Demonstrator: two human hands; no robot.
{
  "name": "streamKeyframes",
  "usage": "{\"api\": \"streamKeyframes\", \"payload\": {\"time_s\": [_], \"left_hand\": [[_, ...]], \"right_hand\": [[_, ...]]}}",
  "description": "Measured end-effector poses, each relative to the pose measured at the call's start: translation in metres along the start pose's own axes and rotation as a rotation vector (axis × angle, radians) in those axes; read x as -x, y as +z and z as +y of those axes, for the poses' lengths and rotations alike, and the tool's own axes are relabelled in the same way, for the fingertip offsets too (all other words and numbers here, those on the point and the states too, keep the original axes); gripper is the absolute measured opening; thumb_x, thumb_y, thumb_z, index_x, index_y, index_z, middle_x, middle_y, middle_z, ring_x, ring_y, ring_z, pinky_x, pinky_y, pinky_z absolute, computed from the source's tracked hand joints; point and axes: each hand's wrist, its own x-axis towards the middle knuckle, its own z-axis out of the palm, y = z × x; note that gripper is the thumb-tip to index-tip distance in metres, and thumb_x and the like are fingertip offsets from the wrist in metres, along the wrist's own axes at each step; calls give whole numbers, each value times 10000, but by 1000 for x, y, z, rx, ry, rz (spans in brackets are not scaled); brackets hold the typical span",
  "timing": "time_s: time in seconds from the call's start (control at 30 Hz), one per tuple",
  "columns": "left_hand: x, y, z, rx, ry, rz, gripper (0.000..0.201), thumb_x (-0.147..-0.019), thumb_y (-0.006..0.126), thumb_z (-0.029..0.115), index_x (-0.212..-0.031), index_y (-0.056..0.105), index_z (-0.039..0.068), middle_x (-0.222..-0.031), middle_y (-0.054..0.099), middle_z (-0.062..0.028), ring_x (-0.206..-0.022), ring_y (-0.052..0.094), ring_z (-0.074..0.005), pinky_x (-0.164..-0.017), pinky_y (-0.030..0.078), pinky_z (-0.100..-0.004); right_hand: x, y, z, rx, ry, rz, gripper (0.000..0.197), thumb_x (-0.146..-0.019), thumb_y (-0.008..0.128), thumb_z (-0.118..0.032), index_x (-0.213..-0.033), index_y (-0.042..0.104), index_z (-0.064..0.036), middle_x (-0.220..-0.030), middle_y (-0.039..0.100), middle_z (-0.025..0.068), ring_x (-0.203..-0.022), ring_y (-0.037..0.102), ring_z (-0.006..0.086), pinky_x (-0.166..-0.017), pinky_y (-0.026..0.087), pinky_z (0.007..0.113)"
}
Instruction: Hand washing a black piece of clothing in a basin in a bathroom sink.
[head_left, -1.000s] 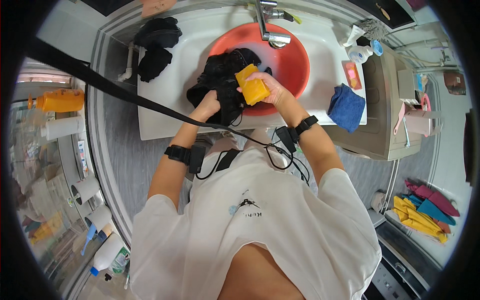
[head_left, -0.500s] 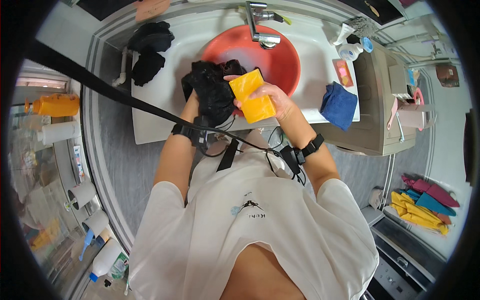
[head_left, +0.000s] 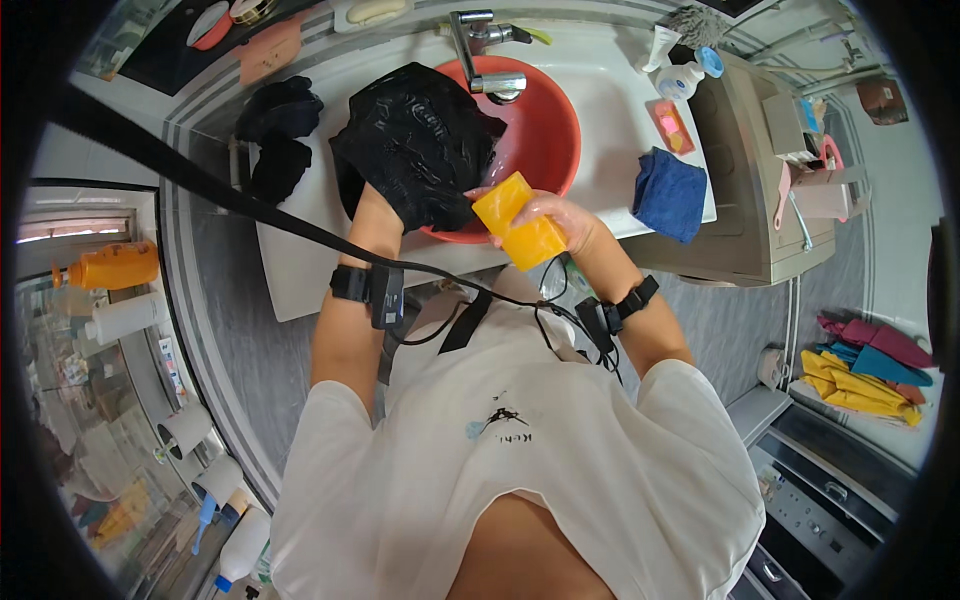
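Observation:
A wet black garment [head_left: 420, 140] is spread over the left part of the red basin [head_left: 550, 120], in the white sink. My left hand [head_left: 378, 208] goes in under the garment, which drapes over it and hides its fingers. My right hand [head_left: 562, 214] is closed round a yellow soap bar [head_left: 530, 240], a blocky piece with a stepped outline. The soap is just right of the garment's lower edge, above the basin's near rim. Pale, cloudy water shows in the basin.
A chrome faucet [head_left: 485, 65] reaches over the basin. Dark cloths [head_left: 278, 140] lie at the sink's left end. On the right are a folded blue towel [head_left: 670, 195], a soap dish [head_left: 672, 125] and a white bottle [head_left: 680, 80]. A black strap [head_left: 220, 190] crosses the view.
The black garment has gone from bunched up to spread out, farther forward over the basin. My right hand, still holding the soap, has come slightly nearer and to the right. The whole view has shifted.

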Motion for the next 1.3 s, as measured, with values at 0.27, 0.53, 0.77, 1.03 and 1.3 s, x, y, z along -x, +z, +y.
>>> {"api": "streamKeyframes", "payload": {"time_s": [0.27, 0.53, 0.77, 1.03, 1.3], "left_hand": [[1, 5, -50, -72, -49, 17, 374, -872, 564, 169, -1230, 495, 85, -1164, 539, -100, -1107, 495, -226, -979, 384, -333], [30, 28, -84, -168, 2, 37, 381, -872, 565, 177, -1234, 492, 86, -1174, 532, -101, -1116, 488, -227, -984, 378, -334], [46, 25, -112, -163, -17, 31, 387, -871, 567, 184, -1237, 490, 86, -1181, 526, -102, -1124, 483, -229, -989, 371, -335], [48, 31, -127, -108, -22, 74, 393, -871, 568, 192, -1241, 487, 86, -1191, 520, -103, -1132, 476, -230, -994, 365, -336], [47, 35, -130, -73, -19, 108, 400, -870, 570, 199, -1245, 484, 87, -1200, 514, -105, -1141, 470, -231, -999, 358, -337]], "right_hand": [[-58, -50, 10, 605, -57, 623, 539, -760, 667, -250, -1203, 438, -45, -977, 572, 123, -840, 594, 191, -740, 490, 299], [-171, -6, 84, 1636, -550, 794, 694, -687, 658, -599, -1157, 547, -101, -965, 531, 177, -894, 542, 339, -725, 456, 429], [-192, -39, 72, 1960, -561, 614, 494, -720, 656, -519, -1043, 601, -150, -899, 540, 133, -801, 566, 317, -685, 459, 409], [-194, -8, 88, 1776, -500, 478, 473, -779, 642, -479, -1039, 579, -89, -921, 526, 147, -871, 544, 319, -758, 440, 426], [-211, -86, 78, 2142, -451, 755, 421, -793, 618, -475, -992, 604, -105, -876, 534, 146, -784, 567, 306, -667, 467, 412]]}}
